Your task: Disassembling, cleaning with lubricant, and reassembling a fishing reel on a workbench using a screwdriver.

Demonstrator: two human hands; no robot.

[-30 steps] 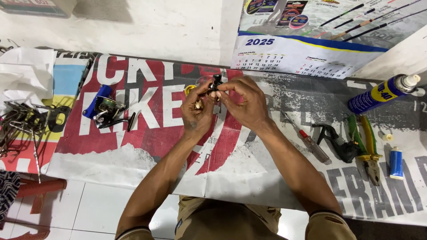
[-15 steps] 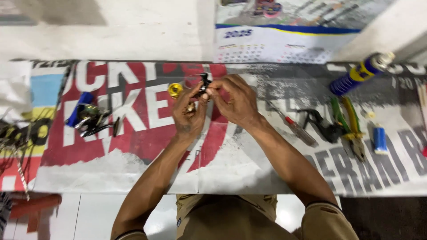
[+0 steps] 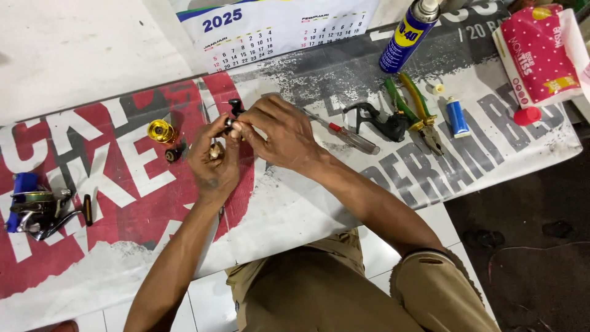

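My left hand (image 3: 212,161) and my right hand (image 3: 276,132) meet over a red, white and grey printed banner (image 3: 123,203) spread on the floor. Together they hold a small black metal reel part (image 3: 234,110), its black end poking up above my fingers. A small brass-coloured piece (image 3: 216,150) rests in my left palm. Just left of my hands lie a gold spool (image 3: 161,130) and a small dark round part (image 3: 173,154).
A fishing reel with a blue spool (image 3: 37,206) lies far left. Right of my hands: a screwdriver (image 3: 347,136), a black reel body (image 3: 376,122), green-yellow pliers (image 3: 413,110), a small blue tube (image 3: 456,117), a blue spray can (image 3: 408,35), a red cap (image 3: 527,115), a red dotted packet (image 3: 538,52). A calendar (image 3: 270,27) lies behind.
The view has swung and tilted, so the tools now sit upper right. My hands stay together on the small black part, shifted a little on the banner.
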